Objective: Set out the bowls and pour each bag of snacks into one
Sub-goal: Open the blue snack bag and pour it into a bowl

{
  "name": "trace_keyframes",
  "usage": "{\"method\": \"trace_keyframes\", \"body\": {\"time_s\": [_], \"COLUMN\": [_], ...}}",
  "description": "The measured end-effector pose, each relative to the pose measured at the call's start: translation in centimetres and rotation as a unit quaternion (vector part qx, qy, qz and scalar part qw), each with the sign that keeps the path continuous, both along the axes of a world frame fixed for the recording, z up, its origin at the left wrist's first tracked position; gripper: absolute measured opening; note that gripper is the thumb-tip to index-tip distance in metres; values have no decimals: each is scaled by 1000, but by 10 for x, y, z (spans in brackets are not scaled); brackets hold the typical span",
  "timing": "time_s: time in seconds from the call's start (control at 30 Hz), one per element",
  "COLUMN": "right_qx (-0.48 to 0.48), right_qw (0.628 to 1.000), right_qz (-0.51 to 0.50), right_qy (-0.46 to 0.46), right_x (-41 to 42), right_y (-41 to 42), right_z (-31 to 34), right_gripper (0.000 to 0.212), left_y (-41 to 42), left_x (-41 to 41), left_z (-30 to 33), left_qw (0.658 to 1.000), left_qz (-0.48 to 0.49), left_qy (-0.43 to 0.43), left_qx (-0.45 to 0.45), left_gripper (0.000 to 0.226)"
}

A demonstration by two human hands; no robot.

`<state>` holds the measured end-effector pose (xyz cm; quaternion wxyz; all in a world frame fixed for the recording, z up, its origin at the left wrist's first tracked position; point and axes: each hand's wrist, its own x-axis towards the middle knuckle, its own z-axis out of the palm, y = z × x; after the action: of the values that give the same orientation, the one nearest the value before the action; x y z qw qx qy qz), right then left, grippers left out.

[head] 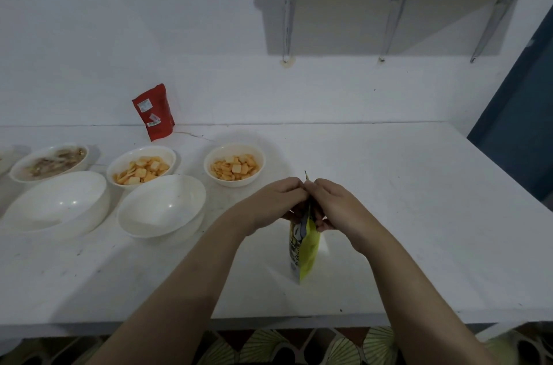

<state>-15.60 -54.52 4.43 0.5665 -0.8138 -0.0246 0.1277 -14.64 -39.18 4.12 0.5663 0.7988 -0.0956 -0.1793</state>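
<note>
Two bare forearms reach in from the desk's near edge, the left hand (276, 197) and right hand (332, 203) meeting at the top of a yellow-green foil snack bag (306, 248) that stands upright on the white desk (404, 215). Each grip is closed, fingers pinched on the bag's upper seam from opposite sides, apparently to tear or pull it open while the base steadies it. To the left wait two empty white plastic bowls (163, 206), the nearer one the likely target for this bag. Behind them, two smaller white bowls (235, 165) already hold orange square crackers (140, 170), and a further bowl of brownish snacks (51, 161) sits at the far left. A red snack pouch (154, 112) leans against the white wall, well apart from the hands, seemingly emptied or awaiting its turn.
</note>
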Motion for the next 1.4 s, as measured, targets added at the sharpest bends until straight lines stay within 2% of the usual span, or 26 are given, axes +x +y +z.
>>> {"method": "trace_keyframes", "body": {"time_s": [0.43,0.93,1.23,1.4], "right_qx": [22,-12,-33,8], "right_qw": [1000,1000,999,999], "right_qz": [1,21,27,-31], "right_qy": [4,0,-19,-30], "right_x": [-4,-6,-4,-5], "right_y": [-2,-2,-3,0], "right_z": [-1,4,4,-1], "right_gripper": [32,23,20,22], "left_y": [3,-2,-12,-13], "left_x": [0,0,1,-4], "left_z": [4,12,8,1], "left_qw": [998,999,993,987], "left_qz": [-33,-8,50,64], "left_qy": [34,5,-54,-114], "left_qx": [-29,41,94,90], "left_gripper": [18,18,30,26]}}
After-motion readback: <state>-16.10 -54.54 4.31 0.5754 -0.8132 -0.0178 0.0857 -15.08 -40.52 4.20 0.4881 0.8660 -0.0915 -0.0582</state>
